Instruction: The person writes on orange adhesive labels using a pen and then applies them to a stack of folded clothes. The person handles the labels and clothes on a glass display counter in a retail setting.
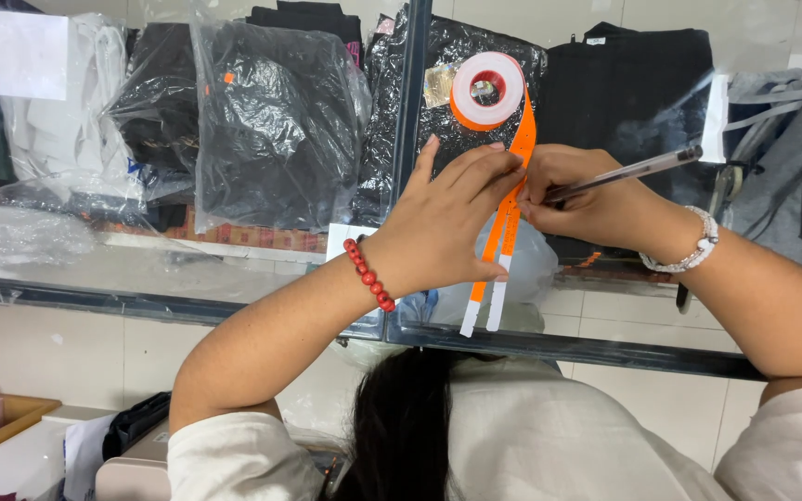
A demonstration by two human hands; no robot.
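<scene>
Head view: roll [486, 89] of orange strip w/ white core lies flat on glass top [262, 269] and serves as the landmark. From its right edge an orange strip [512, 190] runs down toward the person, doubled into two bands w/ white ends past the hands. L hand [447, 227] sits just below the roll, fingers stretched flat and close together, fingertips [503, 167] pressing the strip onto the glass; not gripping anything, just pinning it. Red bead bracelet [370, 275] on that wrist. R hand [587, 199] is below-right of the roll, touching the strip's right edge, closed round a pen [628, 173] whose tip meets the strip next to the L fingertips; pen barrel angles up and away to the right. White bead bracelet [698, 243] on the R wrist. Under the glass, left of the roll: clear bags [271, 121] w/ dark folded clothes, and further left a bag of white cloth [67, 111]. Right of the roll, a black garment [624, 83], unbagged. Well below the roll, nearest the camera: dark hair [401, 427] and a white top [549, 436].
</scene>
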